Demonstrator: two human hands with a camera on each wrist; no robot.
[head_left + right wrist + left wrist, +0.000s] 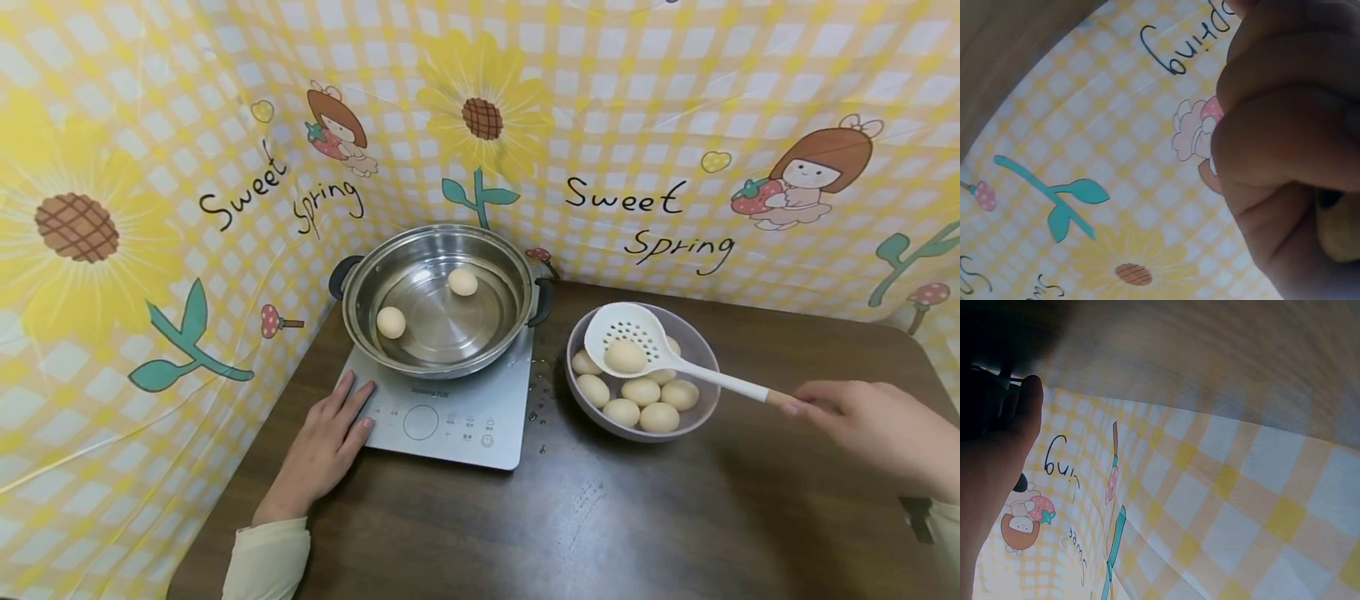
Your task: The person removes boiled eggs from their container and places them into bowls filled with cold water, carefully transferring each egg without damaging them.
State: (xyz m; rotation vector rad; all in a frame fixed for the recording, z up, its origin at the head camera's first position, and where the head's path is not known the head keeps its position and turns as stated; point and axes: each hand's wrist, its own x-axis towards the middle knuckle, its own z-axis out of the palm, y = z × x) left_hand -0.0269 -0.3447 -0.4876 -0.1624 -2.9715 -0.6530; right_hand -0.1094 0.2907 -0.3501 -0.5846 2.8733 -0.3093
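My right hand grips the wooden handle of a white slotted ladle; in the right wrist view the curled fingers wrap that handle. The ladle's bowl, with one egg in it, is over a grey-purple bowl of several eggs. My left hand rests at the left edge of a white induction cooker, fingers extended; the left wrist view shows only part of this hand. On the cooker stands a steel pot of water holding two eggs.
Black handles stick out from both sides of the pot. Water drops dot the dark wooden table between cooker and bowl. A yellow checked cloth with printed flowers and figures hangs behind and at the left.
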